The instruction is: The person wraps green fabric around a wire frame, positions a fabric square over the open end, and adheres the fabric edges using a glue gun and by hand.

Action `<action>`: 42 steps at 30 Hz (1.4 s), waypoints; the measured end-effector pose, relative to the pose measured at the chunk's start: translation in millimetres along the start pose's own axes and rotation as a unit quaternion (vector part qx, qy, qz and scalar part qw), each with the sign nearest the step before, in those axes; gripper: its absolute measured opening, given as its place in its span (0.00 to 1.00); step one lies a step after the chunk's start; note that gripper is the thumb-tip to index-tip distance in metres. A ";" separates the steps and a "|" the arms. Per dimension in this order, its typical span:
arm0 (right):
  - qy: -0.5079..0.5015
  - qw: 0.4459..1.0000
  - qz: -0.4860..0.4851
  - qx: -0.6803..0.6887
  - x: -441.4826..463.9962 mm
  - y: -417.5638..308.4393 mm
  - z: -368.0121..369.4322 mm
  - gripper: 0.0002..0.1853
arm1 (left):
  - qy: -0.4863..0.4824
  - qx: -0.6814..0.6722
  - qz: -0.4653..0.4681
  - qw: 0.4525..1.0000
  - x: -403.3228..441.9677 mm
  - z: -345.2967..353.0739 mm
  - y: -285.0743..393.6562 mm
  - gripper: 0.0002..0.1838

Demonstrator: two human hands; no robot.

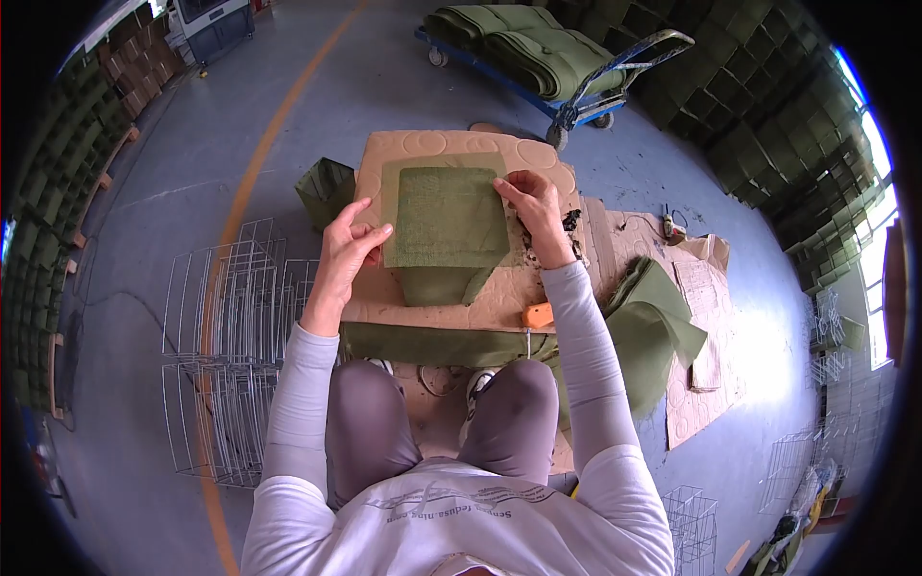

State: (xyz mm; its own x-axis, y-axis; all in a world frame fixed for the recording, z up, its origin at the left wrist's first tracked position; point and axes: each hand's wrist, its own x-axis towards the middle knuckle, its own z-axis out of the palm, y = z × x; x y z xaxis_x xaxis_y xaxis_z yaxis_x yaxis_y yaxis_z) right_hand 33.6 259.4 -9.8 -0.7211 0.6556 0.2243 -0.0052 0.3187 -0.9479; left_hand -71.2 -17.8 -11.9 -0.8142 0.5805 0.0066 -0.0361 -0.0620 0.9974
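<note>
Left hand (348, 245), left of centre frame: index finger lifted apart from the thumb, thumb tip at the left edge of the green sheet (449, 219); cannot tell whether these fingers grip it. Right hand (531, 204): thumb and index finger pinched on the sheet's upper right corner. Sheet roughly square, mid-frame, above a cardboard-topped counter (373, 307). Second green piece (440, 288) shows below its lower edge. Orange tool (538, 315) on the counter, right of centre. Loose green material (624, 360) lies lower right of that. Wire frames (227, 365) stacked, left of frame. Blue cart (563, 114) bearing folded green sheets (543, 53), upper right.
</note>
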 end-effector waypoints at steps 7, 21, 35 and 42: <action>-0.020 0.998 0.020 0.052 11.3 6.0 4.1 0.14 | 0.026 0.031 0.027 0.999 36.4 5.7 5.0 0.35; -0.047 0.986 0.078 0.143 11.9 9.6 5.2 0.09 | 0.044 0.021 0.011 0.999 63.7 12.2 -0.6 0.33; -0.044 0.977 0.109 0.175 2.2 8.0 1.5 0.13 | 0.038 0.006 0.027 0.999 68.9 13.6 -7.1 0.33; -0.018 0.958 0.143 0.247 -5.9 3.2 4.4 0.15 | 0.042 0.014 0.027 0.999 65.2 15.4 -3.3 0.33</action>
State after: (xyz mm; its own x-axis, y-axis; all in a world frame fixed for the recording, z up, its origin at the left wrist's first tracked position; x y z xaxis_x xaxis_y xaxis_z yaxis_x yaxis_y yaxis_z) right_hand 34.8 253.5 -15.2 -0.7654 0.6406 -0.0611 -0.1236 -0.2396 -0.9630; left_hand -115.2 32.7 -13.6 -0.8608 0.5059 0.0563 0.0248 -0.0688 0.9973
